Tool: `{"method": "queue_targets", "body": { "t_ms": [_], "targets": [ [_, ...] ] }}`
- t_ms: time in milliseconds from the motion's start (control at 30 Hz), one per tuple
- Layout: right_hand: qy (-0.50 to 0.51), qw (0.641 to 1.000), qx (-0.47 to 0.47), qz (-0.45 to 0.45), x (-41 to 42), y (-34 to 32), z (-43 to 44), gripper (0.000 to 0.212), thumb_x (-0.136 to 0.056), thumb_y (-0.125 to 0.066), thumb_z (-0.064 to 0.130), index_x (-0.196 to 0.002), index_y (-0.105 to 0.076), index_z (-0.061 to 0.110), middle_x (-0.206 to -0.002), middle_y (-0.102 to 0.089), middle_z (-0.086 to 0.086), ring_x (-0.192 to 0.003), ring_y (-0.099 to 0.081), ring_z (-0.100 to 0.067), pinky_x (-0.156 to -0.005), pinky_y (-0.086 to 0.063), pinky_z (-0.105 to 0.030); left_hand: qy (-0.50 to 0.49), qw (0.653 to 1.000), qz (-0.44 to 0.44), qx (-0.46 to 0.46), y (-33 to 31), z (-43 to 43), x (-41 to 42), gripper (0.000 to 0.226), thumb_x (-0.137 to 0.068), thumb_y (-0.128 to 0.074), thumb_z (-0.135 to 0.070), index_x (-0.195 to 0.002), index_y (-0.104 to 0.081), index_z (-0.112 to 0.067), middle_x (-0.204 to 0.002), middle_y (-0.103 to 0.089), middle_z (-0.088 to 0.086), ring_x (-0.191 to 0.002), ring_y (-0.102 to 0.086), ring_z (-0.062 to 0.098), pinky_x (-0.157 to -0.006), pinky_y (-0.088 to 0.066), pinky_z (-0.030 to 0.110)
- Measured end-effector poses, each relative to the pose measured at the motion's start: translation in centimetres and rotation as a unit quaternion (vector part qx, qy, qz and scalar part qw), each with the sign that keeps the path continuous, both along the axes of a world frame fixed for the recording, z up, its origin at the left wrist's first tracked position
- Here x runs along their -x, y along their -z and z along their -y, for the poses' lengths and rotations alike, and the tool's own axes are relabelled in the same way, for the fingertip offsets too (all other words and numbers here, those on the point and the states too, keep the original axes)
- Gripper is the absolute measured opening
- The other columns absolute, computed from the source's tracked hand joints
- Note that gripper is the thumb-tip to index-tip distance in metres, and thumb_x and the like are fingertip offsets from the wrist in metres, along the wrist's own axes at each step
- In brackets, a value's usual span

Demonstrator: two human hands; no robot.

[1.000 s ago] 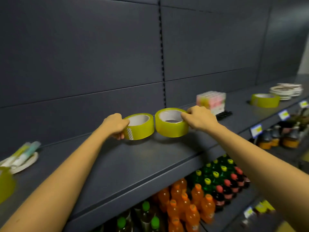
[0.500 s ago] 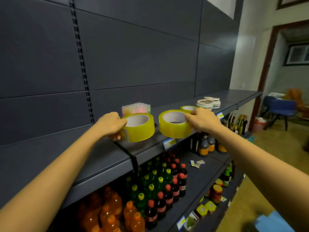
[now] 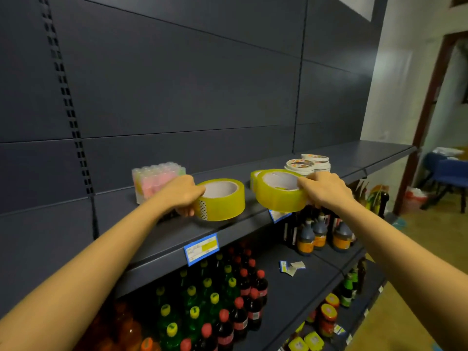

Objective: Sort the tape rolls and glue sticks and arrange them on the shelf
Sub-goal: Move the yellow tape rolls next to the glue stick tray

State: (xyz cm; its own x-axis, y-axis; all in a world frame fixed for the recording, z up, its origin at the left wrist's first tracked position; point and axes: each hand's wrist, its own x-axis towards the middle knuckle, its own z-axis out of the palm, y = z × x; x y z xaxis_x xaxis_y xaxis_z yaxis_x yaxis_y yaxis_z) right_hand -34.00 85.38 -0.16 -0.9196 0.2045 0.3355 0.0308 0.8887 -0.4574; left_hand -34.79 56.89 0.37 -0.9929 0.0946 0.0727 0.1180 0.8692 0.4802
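Observation:
My left hand (image 3: 182,195) grips a yellow tape roll (image 3: 222,201) just above the dark shelf board (image 3: 162,239). My right hand (image 3: 323,190) grips a second yellow tape roll (image 3: 279,196), held above the shelf's front edge. A third yellow roll (image 3: 254,179) lies on the shelf right behind it, mostly hidden. A shrink-wrapped pack of pastel glue sticks (image 3: 157,182) stands at the back, left of my left hand. Stacks of flat white tape rolls (image 3: 307,164) sit on the shelf beyond my right hand.
The shelf board runs on to the right (image 3: 374,154). Price tags (image 3: 201,249) hang on its front edge. Lower shelves hold soda bottles (image 3: 228,295) and dark sauce bottles (image 3: 319,234). A blue chair (image 3: 448,173) stands on the floor at right.
I have carried both yellow rolls rightward along the shelf, past the glue-stick pack, and spread them apart. The right roll now hangs in front of the third yellow roll.

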Motion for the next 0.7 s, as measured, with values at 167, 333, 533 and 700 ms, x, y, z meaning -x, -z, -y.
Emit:
{"method": "queue_targets", "body": {
  "t_ms": [167, 333, 533, 700],
  "targets": [
    [-0.012, 1.000, 0.018, -0.021, 5.3, -0.3, -1.9, 0.040, -0.089, -0.043, 0.042, -0.088, -0.067, 0.010, -0.086, -0.068, -0.012, -0.083, -0.062, -0.031, -0.074, -0.046, -0.035, -0.024, 1.000, -0.014, 0.007, 0.1, -2.5, 4.8, 0.035, -0.087, -0.039, -0.014, -0.056, -0.050, -0.002, -0.051, -0.060, 0.013, -0.036, -0.051, 0.019, -0.035, -0.040, 0.014],
    [-0.045, 0.998, 0.006, -0.054, 10.2, -2.0, -3.6, 0.040, -0.090, -0.044, 0.037, -0.081, -0.067, 0.005, -0.079, -0.065, -0.014, -0.077, -0.061, -0.031, -0.061, -0.038, -0.031, -0.067, 0.997, -0.030, 0.016, 1.0, -4.1, 8.3, 0.021, -0.089, -0.039, -0.019, -0.074, -0.045, -0.007, -0.061, -0.067, 0.013, -0.041, -0.054, 0.020, -0.048, -0.043, 0.021],
    [-0.114, 0.993, -0.002, -0.028, 15.6, -1.8, -3.3, 0.038, -0.090, -0.043, 0.035, -0.080, -0.065, 0.006, -0.083, -0.067, -0.018, -0.082, -0.060, -0.034, -0.074, -0.050, -0.039, -0.107, 0.991, -0.051, 0.068, 3.2, -5.5, 10.2, 0.021, -0.094, -0.036, -0.028, -0.087, -0.043, -0.010, -0.070, -0.069, 0.010, -0.054, -0.062, 0.028, -0.067, -0.045, 0.030],
    [-0.157, 0.984, -0.080, 0.026, 18.6, -1.6, -2.9, 0.040, -0.093, -0.042, 0.039, -0.103, -0.064, 0.008, -0.098, -0.065, -0.017, -0.093, -0.056, -0.034, -0.070, -0.036, -0.032, -0.187, 0.970, -0.084, 0.132, 2.3, -5.3, 10.0, 0.036, -0.097, -0.037, -0.037, -0.097, -0.054, -0.006, -0.112, -0.064, 0.022, -0.103, -0.059, 0.037, -0.083, -0.043, 0.035]
  ]
}}
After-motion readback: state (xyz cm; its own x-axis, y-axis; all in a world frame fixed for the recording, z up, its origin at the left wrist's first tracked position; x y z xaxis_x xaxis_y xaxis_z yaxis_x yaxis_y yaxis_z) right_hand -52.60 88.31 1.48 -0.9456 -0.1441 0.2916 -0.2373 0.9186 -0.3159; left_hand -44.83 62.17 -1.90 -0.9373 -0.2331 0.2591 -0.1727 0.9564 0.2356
